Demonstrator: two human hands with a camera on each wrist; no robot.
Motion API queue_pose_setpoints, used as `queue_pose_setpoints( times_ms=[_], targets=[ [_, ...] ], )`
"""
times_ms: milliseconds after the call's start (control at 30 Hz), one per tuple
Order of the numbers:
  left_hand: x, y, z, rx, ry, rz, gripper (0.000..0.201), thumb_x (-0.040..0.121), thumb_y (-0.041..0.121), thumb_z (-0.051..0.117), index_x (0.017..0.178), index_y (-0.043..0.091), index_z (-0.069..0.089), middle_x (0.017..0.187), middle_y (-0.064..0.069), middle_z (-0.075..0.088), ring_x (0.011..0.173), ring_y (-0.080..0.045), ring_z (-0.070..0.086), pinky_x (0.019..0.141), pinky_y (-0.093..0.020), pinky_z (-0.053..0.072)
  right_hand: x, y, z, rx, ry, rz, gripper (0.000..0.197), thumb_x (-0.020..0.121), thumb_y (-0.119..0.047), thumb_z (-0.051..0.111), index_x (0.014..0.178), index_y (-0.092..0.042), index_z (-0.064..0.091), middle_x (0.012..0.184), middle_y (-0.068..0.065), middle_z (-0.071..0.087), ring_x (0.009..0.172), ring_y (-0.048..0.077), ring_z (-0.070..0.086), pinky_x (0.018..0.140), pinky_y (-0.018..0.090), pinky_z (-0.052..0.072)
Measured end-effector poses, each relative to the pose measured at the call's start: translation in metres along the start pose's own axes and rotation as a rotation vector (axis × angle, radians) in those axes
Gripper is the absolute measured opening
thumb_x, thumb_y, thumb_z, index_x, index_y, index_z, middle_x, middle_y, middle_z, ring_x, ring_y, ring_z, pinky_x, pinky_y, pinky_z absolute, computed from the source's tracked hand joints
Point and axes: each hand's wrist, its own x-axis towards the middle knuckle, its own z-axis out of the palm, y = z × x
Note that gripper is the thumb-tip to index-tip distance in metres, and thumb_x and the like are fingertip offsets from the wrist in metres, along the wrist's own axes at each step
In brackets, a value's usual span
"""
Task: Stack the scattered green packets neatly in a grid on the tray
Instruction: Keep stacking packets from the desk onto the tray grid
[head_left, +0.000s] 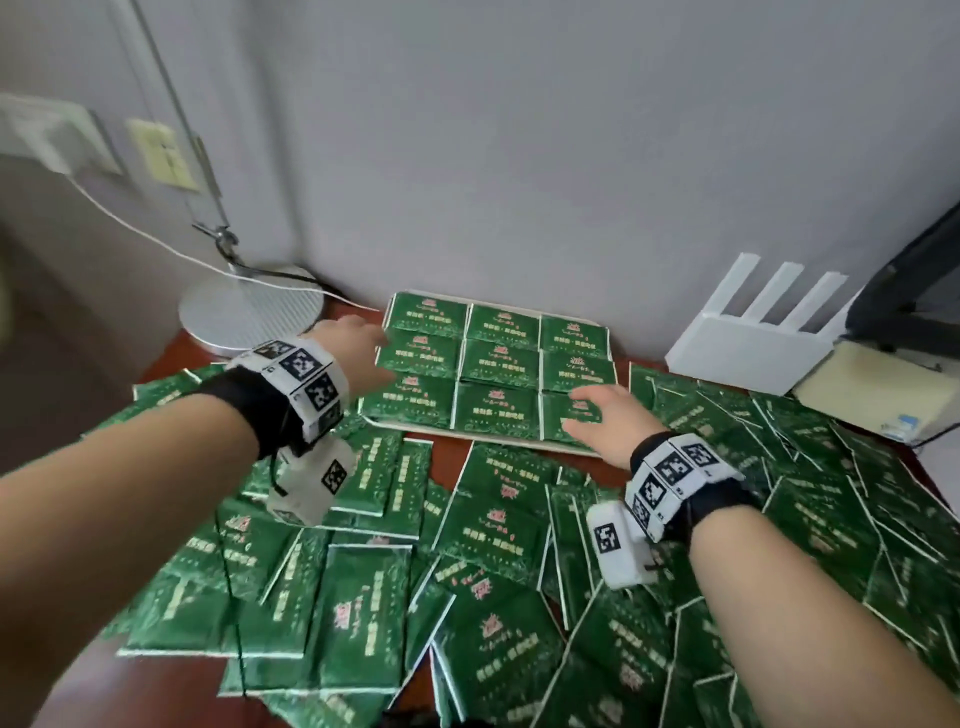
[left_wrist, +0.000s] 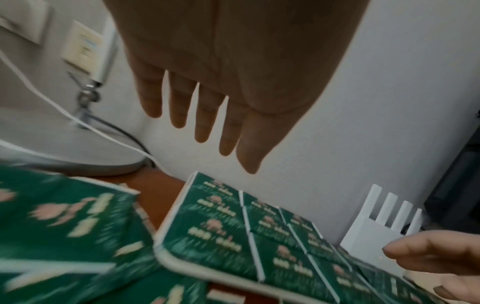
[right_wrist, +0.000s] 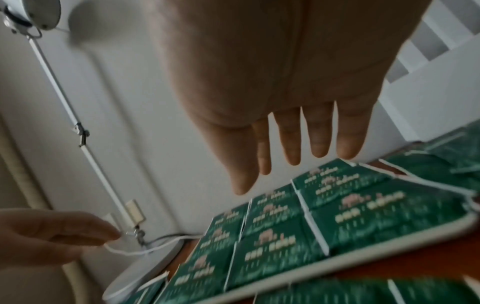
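A white tray (head_left: 410, 424) at the back of the table carries green packets (head_left: 498, 362) laid in a neat three-by-three grid. Many more green packets (head_left: 488, 525) lie scattered over the red-brown table in front and to the right. My left hand (head_left: 363, 353) hovers over the tray's left edge, fingers straight, holding nothing. My right hand (head_left: 605, 415) hovers over the tray's near right corner, fingers spread, also empty. The left wrist view shows straight fingers (left_wrist: 202, 127) above the tray (left_wrist: 166, 259). Likewise, spread fingers (right_wrist: 291, 144) hang over the grid (right_wrist: 311, 226) in the right wrist view.
A lamp's round white base (head_left: 249, 312) with a white cable (head_left: 130, 228) stands left of the tray. A white router (head_left: 753, 343) with antennas and a cream box (head_left: 872, 395) sit at the back right. The grey wall (head_left: 571, 156) is close behind the tray.
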Motion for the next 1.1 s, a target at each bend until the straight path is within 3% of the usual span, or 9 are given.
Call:
queue_pose_setpoints(
  times_ms=[67,267,433,533,700,833,933,1000,1100],
  targets=[
    [-0.030,-0.028,0.017,0.011,-0.045,-0.015,0.046,0.083,0.046,0.055,0.126,0.028,0.053,0.132,-0.003,0.049,0.120,-0.026,0.048,0.100,-0.040,0.042,-0.010,-0.018,0.026,-0.035,-0.087,0.003,0.047,0.091,-0.035,0.053,0.135,-0.024,0.042,0.147,0.007,0.030,0.129,0.022,0.041,0.105,0.030,0.032],
    [-0.107,-0.095,0.079,0.048,-0.255,-0.094,0.056,0.085,0.048,0.054,0.137,0.035,0.038,0.147,0.002,0.032,0.134,-0.024,0.031,0.108,-0.043,0.034,-0.021,-0.087,0.105,0.018,-0.202,-0.075,0.045,0.091,-0.034,0.054,0.133,-0.022,0.045,0.141,0.002,0.044,0.122,0.020,0.048,0.102,0.029,0.039],
    [-0.154,-0.126,0.121,0.053,-0.359,-0.091,0.070,0.085,0.045,0.058,0.143,0.041,0.020,0.156,0.004,0.005,0.141,-0.025,0.016,0.110,-0.043,0.032,-0.016,-0.141,0.147,-0.091,-0.206,-0.236,0.052,0.091,-0.035,0.054,0.139,-0.025,0.036,0.151,0.001,0.024,0.136,0.023,0.030,0.111,0.035,0.027],
    [-0.167,-0.136,0.138,0.008,-0.330,-0.058,0.074,0.085,0.038,0.061,0.143,0.041,0.016,0.156,0.006,-0.004,0.143,-0.025,0.006,0.112,-0.042,0.029,-0.013,-0.159,0.167,-0.239,-0.236,-0.261,0.061,0.091,-0.037,0.053,0.144,-0.025,0.026,0.154,-0.001,0.016,0.140,0.021,0.020,0.113,0.042,0.023],
    [-0.170,-0.139,0.137,-0.129,-0.299,-0.048,0.046,0.086,0.047,0.055,0.130,0.041,0.041,0.151,0.006,0.014,0.139,-0.024,0.015,0.112,-0.043,0.026,-0.017,-0.166,0.176,-0.365,-0.132,-0.243,0.044,0.092,-0.043,0.044,0.133,-0.028,0.041,0.141,0.000,0.034,0.129,0.023,0.034,0.106,0.040,0.028],
    [-0.162,-0.134,0.131,-0.203,-0.251,-0.159,0.030,0.085,0.046,0.056,0.110,0.030,0.059,0.137,0.002,0.031,0.125,-0.019,0.033,0.104,-0.036,0.039,-0.021,-0.164,0.169,-0.405,-0.195,-0.173,0.037,0.096,-0.044,0.036,0.115,-0.022,0.059,0.129,0.006,0.046,0.120,0.028,0.040,0.103,0.040,0.034],
    [-0.152,-0.130,0.132,-0.225,-0.186,-0.268,0.047,0.080,0.031,0.067,0.122,0.024,0.049,0.135,-0.001,0.036,0.121,-0.021,0.040,0.100,-0.034,0.043,-0.019,-0.156,0.167,-0.415,-0.163,-0.119,0.033,0.091,-0.042,0.049,0.110,-0.018,0.061,0.130,0.007,0.043,0.120,0.026,0.040,0.104,0.039,0.036],
    [-0.146,-0.128,0.132,-0.265,-0.187,-0.317,0.065,0.077,0.027,0.070,0.133,0.024,0.037,0.136,-0.003,0.037,0.124,-0.022,0.040,0.103,-0.036,0.039,-0.014,-0.150,0.167,-0.350,-0.108,-0.147,0.038,0.085,-0.038,0.060,0.118,-0.021,0.053,0.139,0.006,0.035,0.127,0.025,0.034,0.107,0.038,0.031],
    [-0.139,-0.130,0.130,-0.314,-0.211,-0.371,0.080,0.076,0.023,0.071,0.141,0.023,0.025,0.138,-0.004,0.040,0.128,-0.024,0.038,0.106,-0.039,0.037,-0.001,-0.149,0.162,-0.280,-0.196,-0.181,0.079,0.080,-0.034,0.068,0.143,-0.024,0.023,0.155,0.002,0.012,0.142,0.023,0.013,0.114,0.044,0.018]
  ],
)
